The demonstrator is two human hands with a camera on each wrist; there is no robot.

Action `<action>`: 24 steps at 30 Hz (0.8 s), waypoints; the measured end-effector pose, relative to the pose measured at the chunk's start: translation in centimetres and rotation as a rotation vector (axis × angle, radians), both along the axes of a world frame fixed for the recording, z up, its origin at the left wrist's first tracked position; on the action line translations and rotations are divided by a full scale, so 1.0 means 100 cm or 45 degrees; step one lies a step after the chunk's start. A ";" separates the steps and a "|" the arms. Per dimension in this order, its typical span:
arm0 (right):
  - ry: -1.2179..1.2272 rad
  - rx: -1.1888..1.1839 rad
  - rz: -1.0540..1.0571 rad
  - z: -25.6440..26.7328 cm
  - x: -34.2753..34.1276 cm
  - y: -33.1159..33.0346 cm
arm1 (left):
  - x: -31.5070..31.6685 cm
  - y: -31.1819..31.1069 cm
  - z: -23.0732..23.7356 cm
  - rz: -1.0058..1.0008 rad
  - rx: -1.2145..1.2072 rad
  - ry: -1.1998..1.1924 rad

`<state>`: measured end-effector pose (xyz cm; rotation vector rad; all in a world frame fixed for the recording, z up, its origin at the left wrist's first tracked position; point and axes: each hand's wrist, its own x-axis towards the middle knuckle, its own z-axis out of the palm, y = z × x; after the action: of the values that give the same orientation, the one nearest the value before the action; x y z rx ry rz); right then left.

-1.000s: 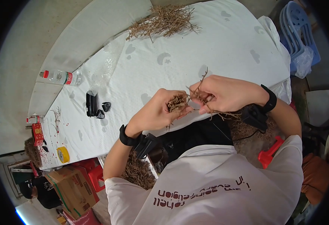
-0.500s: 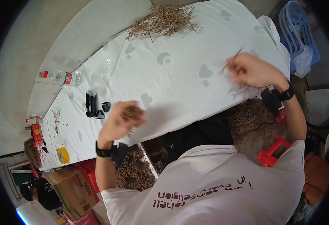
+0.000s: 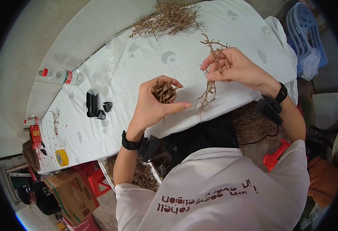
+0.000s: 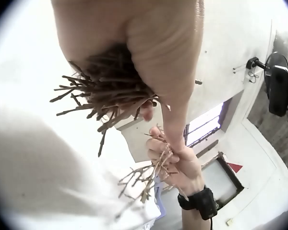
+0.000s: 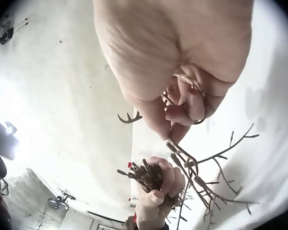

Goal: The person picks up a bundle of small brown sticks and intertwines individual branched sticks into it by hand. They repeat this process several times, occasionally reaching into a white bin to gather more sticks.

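In the head view my left hand (image 3: 149, 102) has its fingers curled round a tight bundle of short brown twigs (image 3: 164, 91), thumb stretched out toward the right. The left wrist view shows the twig ends (image 4: 110, 96) poking out below the palm. Up and to the right, my right hand (image 3: 242, 71) pinches some loose branched twigs (image 3: 208, 94), which hang below the fingers and also stick up above them. In the right wrist view the thumb and fingertips meet at the branched twigs (image 5: 197, 177); the bundle (image 5: 151, 176) is apart from them.
A twig pile (image 3: 169, 21) lies at the table's far edge. At left are a bottle (image 3: 61, 76), a black case (image 3: 92, 104), small black pieces (image 3: 107, 106) and yellow tape (image 3: 62, 158). More twigs (image 3: 136, 173) lie below the table edge; blue stools (image 3: 309, 34) stand at right.
The hands were close together, then moved apart in a blur; now they are nearer again. The left hand's thumb has extended from the bundle, and branched twigs hang from the right hand.
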<state>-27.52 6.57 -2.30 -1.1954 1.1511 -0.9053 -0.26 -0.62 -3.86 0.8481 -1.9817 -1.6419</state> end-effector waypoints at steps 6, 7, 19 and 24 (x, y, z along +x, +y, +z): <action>-0.077 0.161 -0.105 -0.001 0.013 -0.003 | -0.029 0.020 0.009 -0.105 -0.609 0.059; -0.138 0.188 -0.161 -0.002 0.015 -0.002 | -0.034 0.023 0.008 -0.107 -0.608 0.058; -0.451 0.319 -0.281 -0.011 0.020 0.009 | -0.037 0.012 -0.026 -0.118 -0.868 0.198; -0.345 0.150 -0.120 -0.023 0.013 0.011 | -0.035 0.014 -0.027 -0.030 -0.265 0.364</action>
<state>-26.17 7.71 -4.58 -0.8986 1.0319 -1.0224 -3.74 0.83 -6.59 0.4854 -1.9225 -1.4460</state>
